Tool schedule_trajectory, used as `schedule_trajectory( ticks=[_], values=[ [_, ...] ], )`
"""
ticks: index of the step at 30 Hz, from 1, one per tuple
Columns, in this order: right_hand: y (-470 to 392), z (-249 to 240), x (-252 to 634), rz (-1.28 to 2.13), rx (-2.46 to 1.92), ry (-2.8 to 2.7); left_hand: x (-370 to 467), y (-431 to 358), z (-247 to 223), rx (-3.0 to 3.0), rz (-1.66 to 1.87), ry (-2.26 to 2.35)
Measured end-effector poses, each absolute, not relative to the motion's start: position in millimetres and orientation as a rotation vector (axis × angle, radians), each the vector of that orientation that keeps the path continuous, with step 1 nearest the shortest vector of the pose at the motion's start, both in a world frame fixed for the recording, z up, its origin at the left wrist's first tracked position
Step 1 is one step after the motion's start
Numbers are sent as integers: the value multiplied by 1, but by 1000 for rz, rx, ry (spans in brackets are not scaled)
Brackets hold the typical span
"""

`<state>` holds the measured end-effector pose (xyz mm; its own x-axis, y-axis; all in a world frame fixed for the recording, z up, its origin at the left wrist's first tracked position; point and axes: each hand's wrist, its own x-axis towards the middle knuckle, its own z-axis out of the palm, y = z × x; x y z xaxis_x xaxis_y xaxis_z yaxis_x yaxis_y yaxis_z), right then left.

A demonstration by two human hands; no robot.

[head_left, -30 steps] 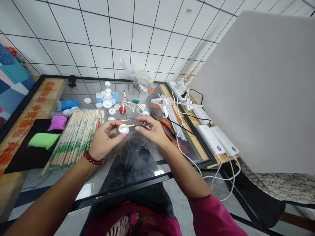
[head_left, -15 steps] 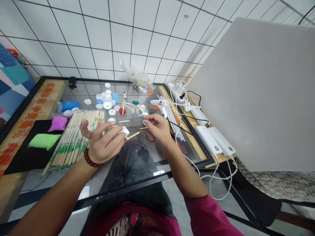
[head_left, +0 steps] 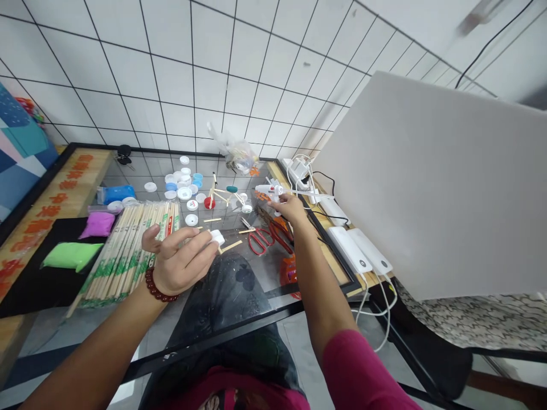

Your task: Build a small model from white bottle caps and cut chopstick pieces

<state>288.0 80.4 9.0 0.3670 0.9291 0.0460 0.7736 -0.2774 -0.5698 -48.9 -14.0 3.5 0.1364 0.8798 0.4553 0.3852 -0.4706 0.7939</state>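
My left hand [head_left: 183, 259], with a red bead bracelet, is closed on a white cap piece [head_left: 217, 237] with short sticks against it; one stick [head_left: 232, 246] points right. At the white glue gun [head_left: 270, 189], my right hand [head_left: 290, 206] has its fingers at the lower side; whether they grip it is hard to tell. Between the hands lie red-handled scissors [head_left: 258, 241]. A small stick model stands behind them, with a red cap [head_left: 209, 203] and a teal piece [head_left: 231, 189]. Pliers with red handles [head_left: 280, 229] lie beside my right wrist.
Many wrapped chopsticks [head_left: 128, 250] lie at the left, by green clay [head_left: 72, 255], purple clay [head_left: 97, 224] and a blue packet [head_left: 117, 194]. Loose caps [head_left: 184, 193] and a plastic bag [head_left: 239, 155] are farther back. White power banks [head_left: 349, 249] and cables line the right.
My right hand has moved right and away from me, from beside the stick model to the glue gun, uncovering the scissors and pliers. My left hand keeps its hold. The view has shifted slightly.
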Motion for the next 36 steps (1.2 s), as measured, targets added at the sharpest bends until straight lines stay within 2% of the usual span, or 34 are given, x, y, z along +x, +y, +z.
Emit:
schedule_trajectory(
  ticks=[6,9,13,17,20,31,36],
  values=[
    [91,-1,277,369,-2068,-1429,-39,-19,11,2061,1399,1235],
    [79,5,275,348,-1790,-1360,-29,-21,21,2059,1490,1282],
    [52,24,260,511,-1307,-1304,-25,-18,28,1574,1379,1316],
    [24,36,238,683,-1102,-1345,-28,-9,25,996,1292,1192],
    [8,36,228,720,-996,-1417,-28,-5,23,877,1318,1169],
    [-10,31,200,499,-1037,-1917,-30,0,14,978,1400,1252],
    [-13,36,203,539,-980,-1851,-41,0,13,1818,1632,1549]
  ],
)
